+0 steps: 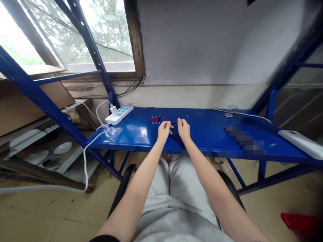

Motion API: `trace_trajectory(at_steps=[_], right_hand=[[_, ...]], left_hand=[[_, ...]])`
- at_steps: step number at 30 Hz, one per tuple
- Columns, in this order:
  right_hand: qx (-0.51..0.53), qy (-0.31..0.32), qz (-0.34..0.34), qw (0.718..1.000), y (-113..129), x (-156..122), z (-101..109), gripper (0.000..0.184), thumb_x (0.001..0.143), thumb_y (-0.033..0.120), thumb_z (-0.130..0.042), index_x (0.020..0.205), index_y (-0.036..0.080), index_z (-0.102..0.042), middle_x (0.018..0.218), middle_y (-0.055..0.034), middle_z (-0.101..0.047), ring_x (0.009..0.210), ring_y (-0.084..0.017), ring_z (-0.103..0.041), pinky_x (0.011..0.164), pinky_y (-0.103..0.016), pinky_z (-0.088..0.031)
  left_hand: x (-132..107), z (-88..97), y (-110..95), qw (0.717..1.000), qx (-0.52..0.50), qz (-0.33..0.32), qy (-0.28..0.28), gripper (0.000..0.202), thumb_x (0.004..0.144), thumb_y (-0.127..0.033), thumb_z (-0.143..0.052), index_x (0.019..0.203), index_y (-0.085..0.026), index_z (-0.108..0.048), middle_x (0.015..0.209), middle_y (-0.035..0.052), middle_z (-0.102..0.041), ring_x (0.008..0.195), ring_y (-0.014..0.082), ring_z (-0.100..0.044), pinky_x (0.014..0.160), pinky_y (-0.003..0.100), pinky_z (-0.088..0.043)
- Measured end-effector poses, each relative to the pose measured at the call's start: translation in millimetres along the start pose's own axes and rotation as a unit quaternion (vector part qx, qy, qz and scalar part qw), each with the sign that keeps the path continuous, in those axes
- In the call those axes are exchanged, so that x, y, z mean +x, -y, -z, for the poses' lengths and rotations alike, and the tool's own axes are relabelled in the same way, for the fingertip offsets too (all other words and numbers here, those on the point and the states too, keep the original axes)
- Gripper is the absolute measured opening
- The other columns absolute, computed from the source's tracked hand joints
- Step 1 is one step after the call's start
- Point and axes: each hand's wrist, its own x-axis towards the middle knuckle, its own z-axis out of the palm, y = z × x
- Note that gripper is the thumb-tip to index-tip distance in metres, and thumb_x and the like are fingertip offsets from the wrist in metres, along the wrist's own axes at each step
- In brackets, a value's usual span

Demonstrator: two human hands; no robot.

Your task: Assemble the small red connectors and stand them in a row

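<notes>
A thin dark stick-like piece (174,122) spans the gap between my hands, just above the blue tabletop (133,134). Its left end is pinched in the fingertips of my left hand (164,130), and my right hand (184,129) grips the other end. The piece is too small for me to tell its kind. Just left of and behind my left hand stands a short row of small capped cylinders: red ones (152,120) and a black one (159,119). Part of the rightmost red one is hidden by my left hand.
Several tiny metallic pieces (200,114) lie farther back to the right, near a clear glass (230,111). A white power strip (119,114) with a plugged cable sits at the left end. A blurred dark object (244,139) and a white device (301,144) are on the right.
</notes>
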Motion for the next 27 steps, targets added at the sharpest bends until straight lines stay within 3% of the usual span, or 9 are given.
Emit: trace_trajectory(at_steps=[4,11,21,27], right_hand=[[-0.002,-0.003,-0.01,1.0,-1.0,0.7,0.8,0.041,0.086,0.055,-0.031,0.064,0.022,-0.041,0.054,0.0029,-0.044,0.052,-0.012,-0.04,0.054,-0.024,-0.03],[0.002,0.003,-0.001,1.0,-1.1,0.4,0.3,0.042,0.086,0.055,-0.031,0.061,0.021,-0.04,0.054,0.003,-0.044,0.052,-0.012,-0.04,0.054,-0.024,-0.03],[0.019,0.006,0.004,1.0,1.3,-0.7,1.4,0.041,0.086,0.053,-0.032,0.063,0.021,-0.042,0.054,0.003,-0.044,0.053,-0.011,-0.041,0.055,-0.024,-0.031],[0.025,-0.003,-0.005,1.0,-2.3,0.3,0.1,0.04,0.086,0.053,-0.033,0.064,0.021,-0.043,0.056,0.0025,-0.046,0.054,-0.012,-0.042,0.056,-0.024,-0.032]], left_hand=[[-0.2,0.4,1.7,0.999,-0.02,-0.023,0.03,0.034,0.077,-0.043,-0.055,0.098,-0.016,-0.051,0.075,0.0015,-0.064,0.04,0.0046,-0.051,0.041,0.017,-0.036],[-0.5,-0.1,2.4,1.0,-0.002,-0.015,0.013,0.029,0.079,-0.044,-0.052,0.086,-0.016,-0.052,0.064,-0.0004,-0.062,0.037,0.005,-0.049,0.041,0.018,-0.037],[-0.6,-0.8,-0.7,1.0,0.015,0.013,-0.009,0.043,0.08,-0.056,-0.043,0.066,-0.016,-0.047,0.055,0.0,-0.059,0.036,0.0056,-0.048,0.039,0.017,-0.035],[-0.7,-0.8,-0.7,0.999,-0.039,-0.007,0.031,0.034,0.076,-0.044,-0.057,0.094,-0.017,-0.047,0.067,-0.0011,-0.062,0.037,0.0054,-0.05,0.038,0.017,-0.034]])
